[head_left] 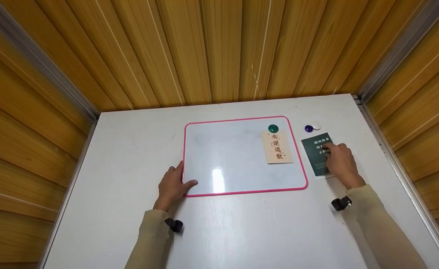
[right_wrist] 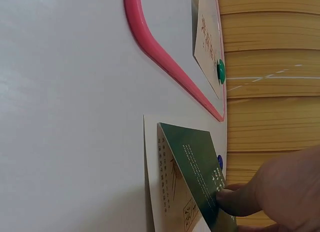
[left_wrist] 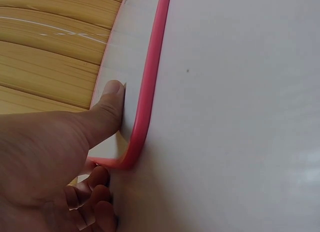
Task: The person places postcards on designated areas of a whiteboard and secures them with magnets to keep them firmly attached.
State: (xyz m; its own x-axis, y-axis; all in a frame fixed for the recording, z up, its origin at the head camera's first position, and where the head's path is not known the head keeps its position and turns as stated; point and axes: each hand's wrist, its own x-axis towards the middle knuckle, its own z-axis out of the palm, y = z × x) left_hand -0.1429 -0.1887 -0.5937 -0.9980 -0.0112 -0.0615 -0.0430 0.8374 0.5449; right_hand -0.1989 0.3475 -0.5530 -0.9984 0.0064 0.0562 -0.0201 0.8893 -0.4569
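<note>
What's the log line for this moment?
left hand: grips whiteboard edge | right hand: pinches green card, tilted | cream card: on whiteboard, green magnet at top edge

Board (head_left: 227, 153) glossy, smooth, rim (left_wrist: 149, 76) plastic-looking; paper note (head_left: 278, 147) and shiny plastic-looking magnet (head_left: 273, 128) on board, smooth paper card (head_left: 315, 157) right of board, wood-look wall (head_left: 223, 52) behind board, smooth shiny table (head_left: 242, 228) under board.
</note>
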